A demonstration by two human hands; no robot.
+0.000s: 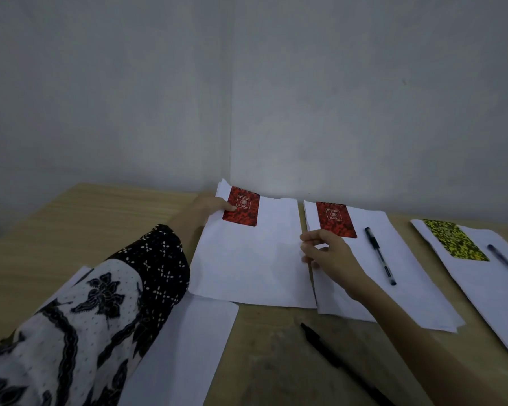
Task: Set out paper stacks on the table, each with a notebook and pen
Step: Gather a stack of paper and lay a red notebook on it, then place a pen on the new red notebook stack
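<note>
Three paper stacks lie in a row on the wooden table (71,230). My left hand (206,210) grips the left edge of the left paper stack (247,259), its thumb on the red notebook (241,206) at the top. My right hand (329,254) pinches that stack's right edge. The middle paper stack (399,276) carries a second red notebook (336,219) and a pen (380,254). The right paper stack (481,291) holds a yellow-black notebook (455,244) and another pen (506,263). A loose black pen (335,356) lies on the bare table near me.
More white sheets (188,347) lie at the near left, partly under my patterned sleeve (85,317). Grey walls meet in a corner right behind the table's far edge.
</note>
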